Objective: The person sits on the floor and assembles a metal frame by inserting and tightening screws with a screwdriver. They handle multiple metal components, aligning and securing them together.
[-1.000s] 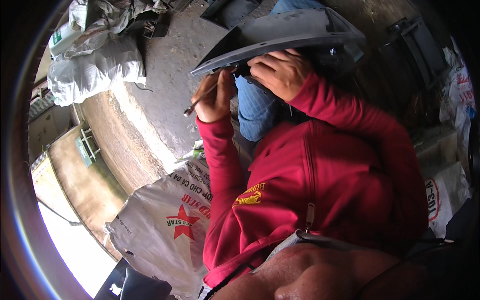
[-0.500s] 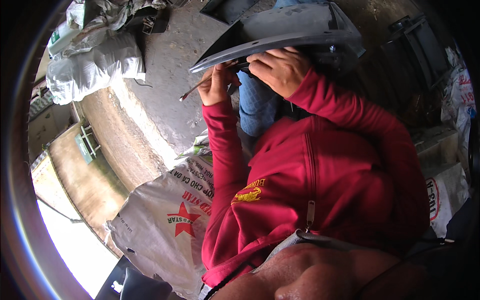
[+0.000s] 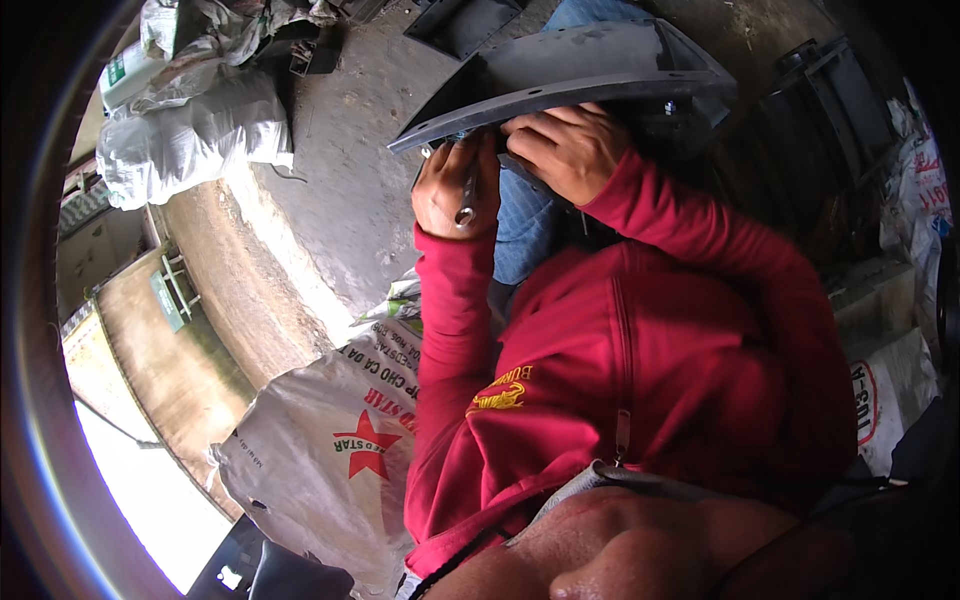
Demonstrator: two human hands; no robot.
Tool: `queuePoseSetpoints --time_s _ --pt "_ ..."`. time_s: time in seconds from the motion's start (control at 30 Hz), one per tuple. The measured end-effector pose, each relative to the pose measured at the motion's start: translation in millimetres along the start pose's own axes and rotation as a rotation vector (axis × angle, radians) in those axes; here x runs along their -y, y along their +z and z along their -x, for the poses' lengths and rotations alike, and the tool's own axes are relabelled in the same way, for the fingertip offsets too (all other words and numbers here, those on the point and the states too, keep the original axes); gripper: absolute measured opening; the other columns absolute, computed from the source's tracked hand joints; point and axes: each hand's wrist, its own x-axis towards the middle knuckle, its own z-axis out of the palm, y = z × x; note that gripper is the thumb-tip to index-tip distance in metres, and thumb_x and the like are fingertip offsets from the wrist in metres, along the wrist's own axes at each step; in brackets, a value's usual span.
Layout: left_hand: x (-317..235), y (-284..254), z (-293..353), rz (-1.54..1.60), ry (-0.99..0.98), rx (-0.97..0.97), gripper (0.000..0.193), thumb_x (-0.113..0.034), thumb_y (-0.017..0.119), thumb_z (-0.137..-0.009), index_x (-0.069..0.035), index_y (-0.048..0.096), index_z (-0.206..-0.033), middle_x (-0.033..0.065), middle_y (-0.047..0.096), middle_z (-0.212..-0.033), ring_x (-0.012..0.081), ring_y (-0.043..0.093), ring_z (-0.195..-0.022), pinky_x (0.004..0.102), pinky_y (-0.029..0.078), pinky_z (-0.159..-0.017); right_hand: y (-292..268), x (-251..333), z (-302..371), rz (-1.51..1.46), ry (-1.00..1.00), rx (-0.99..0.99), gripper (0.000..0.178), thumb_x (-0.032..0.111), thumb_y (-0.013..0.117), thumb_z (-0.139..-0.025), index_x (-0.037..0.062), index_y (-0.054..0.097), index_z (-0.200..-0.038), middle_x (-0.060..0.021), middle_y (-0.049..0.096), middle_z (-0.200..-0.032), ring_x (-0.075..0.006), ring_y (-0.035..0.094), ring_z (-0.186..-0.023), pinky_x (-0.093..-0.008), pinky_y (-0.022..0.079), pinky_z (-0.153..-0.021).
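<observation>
A dark grey sheet-metal part (image 3: 600, 55) with a curved, holed flange lies tilted across my jeans-clad legs. Under the left end of that flange is my left hand (image 3: 440, 195), its fingers closed round a wrench (image 3: 466, 212). The wrench's ring end sticks out toward me past the palm; its other end is hidden by the fingers. My right hand (image 3: 568, 152) is bent against the flange's near edge, fingertips out of sight beneath the metal. A small bolt (image 3: 670, 106) shows on the part's right side.
White woven sacks (image 3: 310, 450) lie at my left, another (image 3: 885, 390) at my right. Plastic-wrapped bundles (image 3: 195, 135) stand at the far left. Dark metal frames (image 3: 845, 100) lean at the far right; a similar metal piece (image 3: 460, 25) lies on the floor ahead.
My left hand has turned over and shifted slightly right, swinging the wrench from pointing left to pointing toward me. The metal part has moved slightly nearer me; my right hand stays on its edge.
</observation>
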Motion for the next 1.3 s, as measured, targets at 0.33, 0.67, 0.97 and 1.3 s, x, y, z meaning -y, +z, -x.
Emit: queuePoseSetpoints --time_s 0.33,0.67,0.97,1.3 --pt "15 11 6 0.362 -0.222 -0.011 0.035 -0.023 0.048 -0.103 0.001 0.072 -0.094 0.0107 0.067 -0.071 0.0232 0.06 -0.058 0.0337 0.045 -0.052 -2 0 1 0.02 -0.026 -0.003 0.01 0.021 0.056 -0.084 0.0163 0.062 -0.09 0.0059 0.063 -0.096 -0.013 0.06 -0.094 -0.0308 0.043 -0.086" --pt "49 15 20 1.284 -0.925 0.029 0.039 -0.036 0.052 -0.099 0.0 0.066 -0.1 -0.006 0.038 -0.058 0.0059 0.031 -0.047 0.0247 0.023 -0.044 -1 -1 1 0.037 -0.026 0.032 0.014 0.02 0.074 -0.078 0.0158 0.066 -0.09 0.0092 0.065 -0.105 -0.0118 0.061 -0.097 -0.0317 0.044 -0.088" --pt "8 -68 11 0.783 -0.568 0.005 0.031 -0.021 0.054 -0.102 0.005 0.066 -0.112 0.0069 0.065 -0.072 0.009 0.059 -0.057 0.0202 0.041 -0.045 -4 -5 2 0.002 -0.034 0.01 0.008 0.018 0.058 -0.084 0.0153 0.063 -0.089 0.0053 0.066 -0.101 -0.0145 0.062 -0.092 -0.0314 0.045 -0.083" --pt "9 -66 -8 0.386 -0.221 0.327 0.022 -0.006 0.063 -0.093 0.004 0.069 -0.111 0.0117 0.07 -0.088 0.0128 0.067 -0.069 0.0237 0.052 -0.056 -5 -5 2 -0.026 -0.047 0.004 0.012 0.02 0.057 -0.085 0.0153 0.064 -0.093 0.0051 0.066 -0.101 -0.0135 0.061 -0.095 -0.0307 0.043 -0.087"
